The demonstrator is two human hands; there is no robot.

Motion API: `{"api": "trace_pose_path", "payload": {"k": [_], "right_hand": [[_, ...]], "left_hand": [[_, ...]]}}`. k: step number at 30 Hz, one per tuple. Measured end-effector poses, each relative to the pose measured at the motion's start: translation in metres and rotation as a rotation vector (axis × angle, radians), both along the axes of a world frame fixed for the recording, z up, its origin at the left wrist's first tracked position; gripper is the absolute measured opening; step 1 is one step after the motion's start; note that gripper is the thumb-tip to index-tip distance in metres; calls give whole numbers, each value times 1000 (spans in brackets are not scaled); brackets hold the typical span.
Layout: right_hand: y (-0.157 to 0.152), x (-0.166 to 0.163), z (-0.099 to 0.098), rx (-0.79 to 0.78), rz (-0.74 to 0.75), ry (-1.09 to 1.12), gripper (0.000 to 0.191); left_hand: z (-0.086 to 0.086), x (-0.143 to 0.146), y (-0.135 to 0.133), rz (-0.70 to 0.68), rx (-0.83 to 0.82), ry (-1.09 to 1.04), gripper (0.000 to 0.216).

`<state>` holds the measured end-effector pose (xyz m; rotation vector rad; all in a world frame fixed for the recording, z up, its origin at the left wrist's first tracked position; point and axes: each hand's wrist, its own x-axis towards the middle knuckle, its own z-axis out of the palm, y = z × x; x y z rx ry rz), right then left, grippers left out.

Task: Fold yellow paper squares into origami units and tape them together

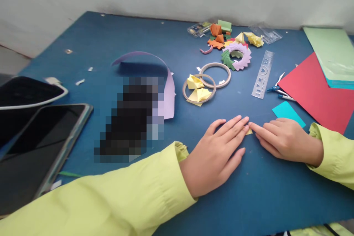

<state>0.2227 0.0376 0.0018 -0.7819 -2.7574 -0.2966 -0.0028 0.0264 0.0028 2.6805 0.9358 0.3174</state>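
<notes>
a small yellow paper (249,132) lies on the desk (226,210), partly hidden under the left grip (214,155), which is stretched out flat. the right grip (287,138), loosely curled, points at its edge; whether it pinches anything, i cannot tell.

Text: none legible | ruler (261,78): markings too small to read

sleeves (116,191): long, lime-yellow, creased | cuffs (178,175): loose, gathered edges
</notes>
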Motion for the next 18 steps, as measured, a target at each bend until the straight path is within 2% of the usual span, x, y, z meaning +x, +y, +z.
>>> {"api": "trace_pose_path", "payload": {"k": [3,6,9,14,18], "right_hand": [[0,0,1,-5,-2,0,27],[-1,0,1,-16,-12,9,30],[-1,0,0,-50,-23,38,32],[6,3,-8,-157,-35,140,25],[10,3,-13,-193,-24,198,19]], "left_hand": [[0,-3,1,63,53,-78,37],[-2,-4,0,144,178,-159,30],[-7,-4,0,159,262,-224,23],[-12,-1,7,157,250,-276,18],[-10,4,11,168,165,-359,14]]}}
